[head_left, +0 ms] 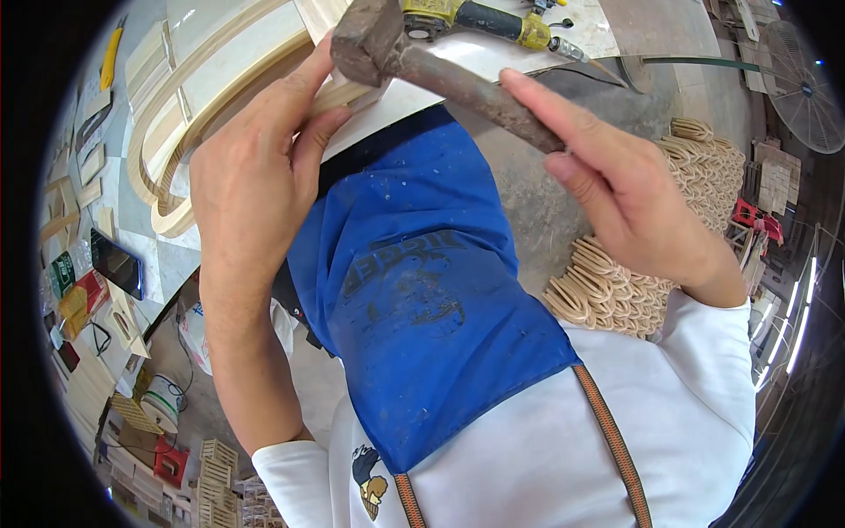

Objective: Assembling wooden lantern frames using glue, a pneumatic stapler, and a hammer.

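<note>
My right hand point(629, 189) grips the handle of a worn, rusty hammer point(480, 92), its index finger laid along the shaft. The hammer's blocky head is over the end of a pale wooden piece, close to my left fingertips; whether it touches the wood cannot be told. My left hand point(251, 150) pinches that wooden piece point(348, 95) between thumb and fingers. Beside the left hand lies a curved pale wooden frame point(158, 172) with long rounded rails, partly hidden by the hand. Both rest at the edge of a light worktable point(572, 26).
A yellow and black air tool point(480, 19) with a hose fitting lies beyond the hammer. On the left are a yellow-handled tool point(111, 60), a dark phone point(117, 262) and wood scraps. Stacks of looped wooden parts point(616, 290) stand on the right, near a large fan point(803, 88).
</note>
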Demonstrator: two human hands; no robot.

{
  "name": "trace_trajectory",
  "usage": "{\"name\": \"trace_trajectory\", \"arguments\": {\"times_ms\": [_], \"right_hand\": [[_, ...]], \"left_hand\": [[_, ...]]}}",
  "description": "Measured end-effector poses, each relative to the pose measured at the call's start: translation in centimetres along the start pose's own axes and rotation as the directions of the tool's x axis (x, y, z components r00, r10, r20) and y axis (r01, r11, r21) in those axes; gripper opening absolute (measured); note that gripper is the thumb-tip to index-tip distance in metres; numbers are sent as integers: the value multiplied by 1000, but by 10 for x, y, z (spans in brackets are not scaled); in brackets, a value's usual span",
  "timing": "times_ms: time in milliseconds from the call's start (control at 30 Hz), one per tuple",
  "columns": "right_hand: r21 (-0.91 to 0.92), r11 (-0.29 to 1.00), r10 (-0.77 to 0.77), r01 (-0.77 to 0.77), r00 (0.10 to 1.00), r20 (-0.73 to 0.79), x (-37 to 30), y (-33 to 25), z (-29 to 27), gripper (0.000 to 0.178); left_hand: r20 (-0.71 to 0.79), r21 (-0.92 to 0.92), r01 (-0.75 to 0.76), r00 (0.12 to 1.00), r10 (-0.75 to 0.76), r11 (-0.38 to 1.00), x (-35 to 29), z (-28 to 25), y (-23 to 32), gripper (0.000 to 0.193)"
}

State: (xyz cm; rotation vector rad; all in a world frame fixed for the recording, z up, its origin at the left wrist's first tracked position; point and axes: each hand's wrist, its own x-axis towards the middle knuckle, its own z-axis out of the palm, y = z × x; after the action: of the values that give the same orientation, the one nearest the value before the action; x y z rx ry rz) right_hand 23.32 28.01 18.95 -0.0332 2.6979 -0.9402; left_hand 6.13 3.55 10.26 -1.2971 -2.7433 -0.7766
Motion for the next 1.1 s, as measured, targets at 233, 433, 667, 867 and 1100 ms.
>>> {"name": "trace_trajectory", "arguments": {"times_ms": [233,433,667,867,1100], "right_hand": [[116,920,381,-373,789,-482,-6,79,-30,44],[-79,847,390,-526,714,-581,-7,212,-54,44],[-329,491,545,-807,579,-606,-9,379,-67,40],[-342,816,7,-465,601,-799,26,351,-41,35],[-233,782,257,-579,639,-725,40,345,-45,33]], "left_hand": [[28,-29,-17,999,18,999,6,-1,8,48],[23,-22,-15,1000,16,1000,2,0,6,50],[-3,-7,-14,1000,14,1000,7,12,1,49],[53,-54,103,994,-100,993,19,-8,6,45],[7,-164,251,967,-253,954,45,-42,23,42]]}}
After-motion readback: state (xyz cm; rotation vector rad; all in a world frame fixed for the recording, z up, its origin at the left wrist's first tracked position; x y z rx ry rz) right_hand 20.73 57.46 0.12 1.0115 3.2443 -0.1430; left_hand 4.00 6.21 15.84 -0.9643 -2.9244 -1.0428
